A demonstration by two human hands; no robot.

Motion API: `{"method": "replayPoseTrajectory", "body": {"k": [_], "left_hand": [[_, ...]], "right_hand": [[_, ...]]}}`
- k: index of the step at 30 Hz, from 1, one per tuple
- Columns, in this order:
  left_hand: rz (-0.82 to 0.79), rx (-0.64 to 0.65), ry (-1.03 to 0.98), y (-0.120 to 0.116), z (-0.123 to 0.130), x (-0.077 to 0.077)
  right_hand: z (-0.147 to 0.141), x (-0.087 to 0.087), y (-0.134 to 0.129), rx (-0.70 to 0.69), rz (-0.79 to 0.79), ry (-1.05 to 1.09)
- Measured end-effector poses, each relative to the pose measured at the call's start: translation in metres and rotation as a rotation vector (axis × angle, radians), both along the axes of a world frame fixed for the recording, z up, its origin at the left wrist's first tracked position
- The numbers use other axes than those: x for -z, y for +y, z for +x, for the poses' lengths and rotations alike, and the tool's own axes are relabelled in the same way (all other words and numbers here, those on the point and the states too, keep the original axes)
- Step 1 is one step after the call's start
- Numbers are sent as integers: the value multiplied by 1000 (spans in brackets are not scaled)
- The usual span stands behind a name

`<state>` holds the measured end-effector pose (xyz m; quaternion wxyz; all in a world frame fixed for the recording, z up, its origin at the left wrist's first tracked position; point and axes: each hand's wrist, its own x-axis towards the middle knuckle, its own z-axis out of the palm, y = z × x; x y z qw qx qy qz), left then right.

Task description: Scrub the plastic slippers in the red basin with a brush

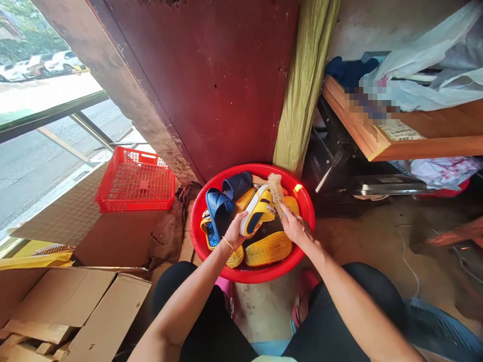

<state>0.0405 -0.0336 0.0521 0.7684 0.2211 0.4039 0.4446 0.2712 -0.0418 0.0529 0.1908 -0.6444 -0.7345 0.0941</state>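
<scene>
A yellow shoe [260, 213] with a white sole and dark patches is gripped by its near end in my left hand [237, 230], tilted over a red basin [310, 216]. My right hand [296, 225] is closed round the handle of a scrubbing brush [275, 188], whose pale bristles are close beside the shoe. I cannot tell whether they touch it. Around them in the basin lie blue slippers [221, 208] and several yellow ones, among them a yellow slipper [268, 249] sole up. Dark water shows between the footwear.
A red plastic crate [138, 181] stands left of the basin, with cardboard boxes [64, 296] nearer me. Behind the basin rise a dark red door [211, 85] and a yellow-green curtain [305, 85]. On the right, a wooden table [426, 146] juts out with plastic bags on it.
</scene>
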Motion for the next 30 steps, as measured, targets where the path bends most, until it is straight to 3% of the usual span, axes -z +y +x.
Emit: {"method": "replayPoseTrajectory", "body": {"k": [4, 7, 11, 13, 17, 20, 23, 27, 30], "left_hand": [[-26, -77, -117, 8, -5, -10], [-8, -185, -143, 18, -9, -14], [48, -343, -87, 22, -4, -7], [106, -331, 5, 17, 5, 0], [268, -200, 214, -1, 28, 11], [318, -197, 277, -4, 34, 15], [321, -208, 275, 3, 27, 14], [257, -352, 245, 12, 13, 12], [273, -349, 327, 8, 16, 13]], "right_hand": [[7, -6, -7, 5, 34, 124], [-8, -4, -34, -174, 102, 273], [-34, 6, -67, -417, -64, 247], [-37, 7, -62, -369, -127, 200], [-29, -1, -22, -160, -138, 236], [-30, -6, -6, -117, -130, 305], [-43, -5, -22, -171, -186, 372], [-59, 2, -59, -320, -221, 353], [-57, 0, -52, -274, -202, 322]]}}
